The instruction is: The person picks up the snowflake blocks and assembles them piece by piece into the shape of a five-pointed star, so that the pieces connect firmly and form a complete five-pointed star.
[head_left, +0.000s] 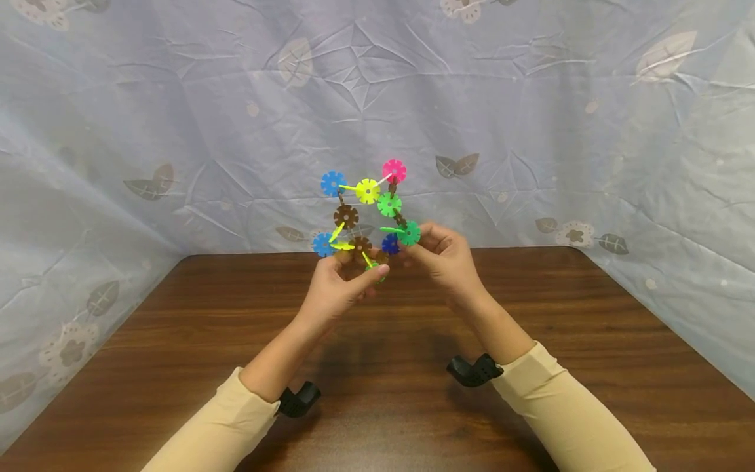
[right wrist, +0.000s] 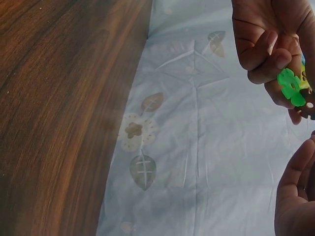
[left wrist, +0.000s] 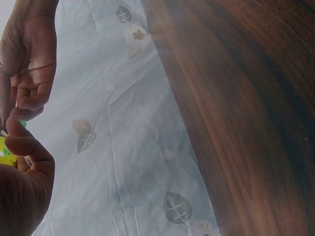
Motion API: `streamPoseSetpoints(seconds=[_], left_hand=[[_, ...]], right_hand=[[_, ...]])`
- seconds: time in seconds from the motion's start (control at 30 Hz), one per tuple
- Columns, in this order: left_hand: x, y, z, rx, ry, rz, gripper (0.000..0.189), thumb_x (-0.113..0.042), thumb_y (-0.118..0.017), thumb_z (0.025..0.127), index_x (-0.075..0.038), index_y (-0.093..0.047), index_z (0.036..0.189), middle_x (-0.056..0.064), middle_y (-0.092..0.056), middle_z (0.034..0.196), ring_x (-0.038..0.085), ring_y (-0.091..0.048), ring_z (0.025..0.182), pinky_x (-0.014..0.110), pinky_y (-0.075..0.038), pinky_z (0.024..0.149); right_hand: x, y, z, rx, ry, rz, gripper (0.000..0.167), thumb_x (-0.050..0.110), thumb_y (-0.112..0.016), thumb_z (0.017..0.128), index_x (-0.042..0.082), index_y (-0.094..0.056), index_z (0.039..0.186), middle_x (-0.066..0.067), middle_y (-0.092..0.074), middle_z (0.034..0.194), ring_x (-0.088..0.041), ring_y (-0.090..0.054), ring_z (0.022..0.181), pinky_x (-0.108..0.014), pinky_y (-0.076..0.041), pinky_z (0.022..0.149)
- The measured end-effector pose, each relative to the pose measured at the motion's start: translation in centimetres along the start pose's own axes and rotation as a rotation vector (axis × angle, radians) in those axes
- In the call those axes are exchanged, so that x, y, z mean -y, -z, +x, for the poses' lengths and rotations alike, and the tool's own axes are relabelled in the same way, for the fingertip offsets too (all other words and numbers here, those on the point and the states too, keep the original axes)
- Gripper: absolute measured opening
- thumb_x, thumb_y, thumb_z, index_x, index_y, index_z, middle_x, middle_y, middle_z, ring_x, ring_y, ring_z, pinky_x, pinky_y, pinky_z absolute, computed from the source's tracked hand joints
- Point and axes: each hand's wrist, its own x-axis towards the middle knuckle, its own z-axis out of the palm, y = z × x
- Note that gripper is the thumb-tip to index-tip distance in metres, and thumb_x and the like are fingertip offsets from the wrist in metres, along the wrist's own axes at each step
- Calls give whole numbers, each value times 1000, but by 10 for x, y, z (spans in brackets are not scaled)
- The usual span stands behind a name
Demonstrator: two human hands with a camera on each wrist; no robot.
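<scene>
A ring of linked plastic snowflake discs is held up above the table. Its pieces include a pink disc [head_left: 402, 172], a yellow disc [head_left: 361, 193], light blue discs, brown discs and a dark blue disc [head_left: 389, 244]. My left hand [head_left: 331, 296] grips the lower left part, thumb by a green disc [right wrist: 288, 88]. On the other side, my right hand [head_left: 453, 265] pinches the ring near a darker green disc [head_left: 413, 237]. Both wrist views catch the hands close together; most of the ring is hidden or out of frame there.
Beneath the hands lies a dark wooden table [head_left: 377, 419]. A pale patterned curtain [head_left: 236, 118] hangs behind it and along both sides. Black curved wrist mounts [head_left: 474, 372] stick out from the cream sleeves [head_left: 566, 400].
</scene>
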Motion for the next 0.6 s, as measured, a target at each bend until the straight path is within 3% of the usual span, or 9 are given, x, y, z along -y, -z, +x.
streamPoseSetpoints(seconds=[0.13, 0.4, 0.6], left_hand=[[0, 1, 1, 6, -13, 20, 32, -15, -75, 97, -4, -68, 126, -10, -70, 100, 11, -65, 61, 23, -51, 60], [0, 2, 1, 15, -9, 18, 32, -16, -76, 97, -6, -69, 127, -4, -71, 108, 11, -64, 62, 23, -52, 60], [1, 2, 2, 15, 0, 7, 31, -15, -76, 97, -5, -70, 125, -4, -70, 105, 12, -62, 64, 23, -53, 61]], right_hand=[[0, -1, 0, 9, 6, 26, 23, -2, -68, 98, 18, -72, 88, 8, -76, 82, -9, -73, 78, -27, -62, 76], [-4, -2, 1, 17, 17, 72, 11, 5, -75, 96, 14, -75, 89, 6, -77, 82, -11, -73, 76, -28, -62, 77], [-5, -3, 1, 18, 17, 63, 26, -3, -69, 98, 19, -76, 87, 7, -77, 81, -10, -73, 76, -30, -63, 78]])
